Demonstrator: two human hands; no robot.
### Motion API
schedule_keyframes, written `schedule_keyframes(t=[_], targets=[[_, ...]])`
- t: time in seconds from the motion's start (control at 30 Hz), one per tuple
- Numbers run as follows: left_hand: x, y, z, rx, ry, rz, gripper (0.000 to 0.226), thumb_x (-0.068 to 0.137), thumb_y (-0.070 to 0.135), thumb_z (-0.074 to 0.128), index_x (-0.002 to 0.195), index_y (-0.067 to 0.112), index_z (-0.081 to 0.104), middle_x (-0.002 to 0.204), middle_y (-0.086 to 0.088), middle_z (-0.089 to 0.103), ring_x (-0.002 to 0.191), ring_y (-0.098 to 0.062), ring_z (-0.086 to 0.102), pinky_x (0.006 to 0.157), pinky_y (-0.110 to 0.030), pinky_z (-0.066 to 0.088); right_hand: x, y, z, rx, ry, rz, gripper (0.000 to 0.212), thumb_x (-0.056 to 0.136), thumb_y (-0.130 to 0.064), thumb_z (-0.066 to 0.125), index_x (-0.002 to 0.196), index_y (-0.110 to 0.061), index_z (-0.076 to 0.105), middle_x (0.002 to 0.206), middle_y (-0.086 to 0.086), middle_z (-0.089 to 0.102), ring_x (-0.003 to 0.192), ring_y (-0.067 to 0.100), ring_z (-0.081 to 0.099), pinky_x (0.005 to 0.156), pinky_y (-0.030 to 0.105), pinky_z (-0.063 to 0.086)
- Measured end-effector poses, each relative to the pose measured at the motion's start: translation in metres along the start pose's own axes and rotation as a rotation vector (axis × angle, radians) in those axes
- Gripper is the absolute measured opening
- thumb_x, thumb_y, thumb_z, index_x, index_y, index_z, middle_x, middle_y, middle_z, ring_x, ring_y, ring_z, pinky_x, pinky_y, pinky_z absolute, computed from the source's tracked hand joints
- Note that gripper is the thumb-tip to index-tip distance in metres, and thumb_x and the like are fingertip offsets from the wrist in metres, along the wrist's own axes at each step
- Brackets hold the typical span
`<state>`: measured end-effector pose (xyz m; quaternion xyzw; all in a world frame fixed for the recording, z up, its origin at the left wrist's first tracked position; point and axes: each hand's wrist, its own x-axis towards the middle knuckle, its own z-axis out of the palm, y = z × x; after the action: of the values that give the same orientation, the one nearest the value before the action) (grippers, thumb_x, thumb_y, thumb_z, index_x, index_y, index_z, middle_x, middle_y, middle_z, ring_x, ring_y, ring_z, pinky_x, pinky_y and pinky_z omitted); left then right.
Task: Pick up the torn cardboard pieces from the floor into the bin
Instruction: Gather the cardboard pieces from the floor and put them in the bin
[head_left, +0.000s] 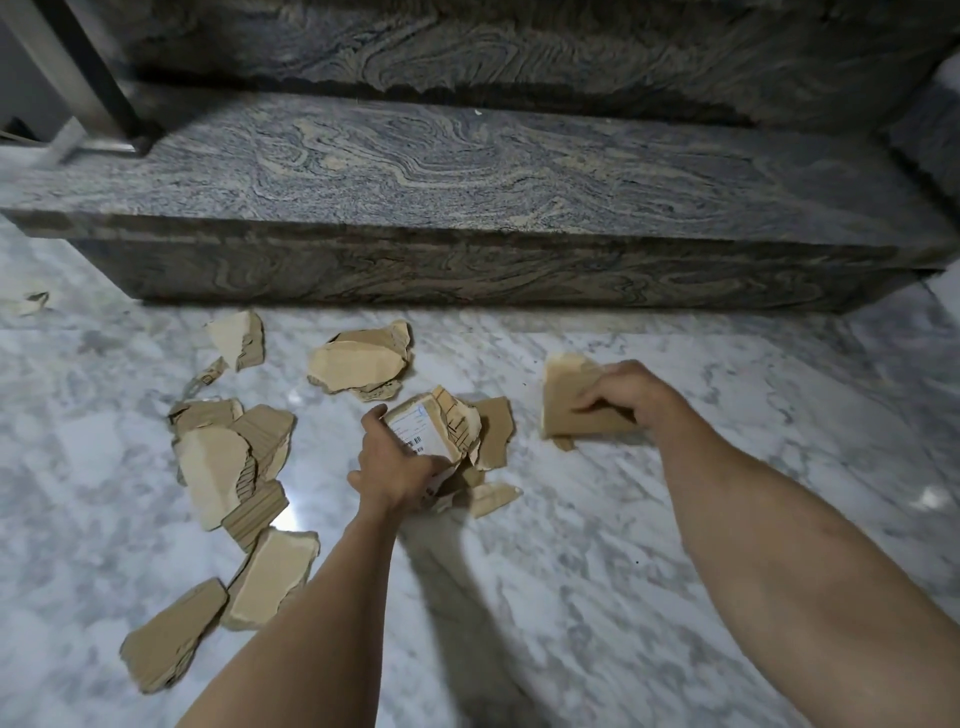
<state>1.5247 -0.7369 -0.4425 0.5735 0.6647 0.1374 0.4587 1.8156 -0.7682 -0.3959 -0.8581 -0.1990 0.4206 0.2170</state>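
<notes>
My forearms fill the bottom of the view, both reaching down toward the marble floor (571, 597). My left hand (395, 462) curls its fingers round a small bundle of torn cardboard, the top piece carrying a white shipping label (415, 428) with a barcode; a few more scraps (493, 431) lie loose just under and beside that bundle. My right hand (631, 397) pinches a plain brown piece (566, 400), fingers on its upper face, the piece tilted with its lower edge at the floor (whether it has fully left the floor I cannot tell).

Further out, to my left, a heap of overlapping pieces (228, 462) sits near my left forearm, with two larger pieces (270, 577) and (171, 634) closest to me. Beyond my left hand lie a folded, ragged piece (358, 361) and a smaller one (239, 338), and a tiny scrap (31, 302) rests far off at the left edge. Behind everything runs a dark veined granite step (467, 171), with a metal post (88, 78) at its left end.

I judge this as the gathering step, early to midway: both hands are loaded, but most of the cardboard is on the floor. The bin is not in view, so the next move calls for either stacking the right piece onto the left bundle to free a hand, or turning to find the bin. The bundle is loose and uneven, so I would want a firm squeeze before lifting.
</notes>
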Motion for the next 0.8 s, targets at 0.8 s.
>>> schedule_keyframes(t=[0.8], targets=[[0.002,-0.004,-0.003,0.151,-0.085,-0.054,0.077,0.057,0.044,0.079,0.123,0.024,0.044,0.112,-0.007,0.066,0.115,-0.035,0.054,0.102,-0.046,0.032,-0.028,0.022,0.064,-0.533,0.129,-0.157,0.030,0.066,-0.014,0.088,0.088,-0.008,0.068,0.104,0.011,0.070,0.101,0.027,0.066,0.065,0.024,0.041]])
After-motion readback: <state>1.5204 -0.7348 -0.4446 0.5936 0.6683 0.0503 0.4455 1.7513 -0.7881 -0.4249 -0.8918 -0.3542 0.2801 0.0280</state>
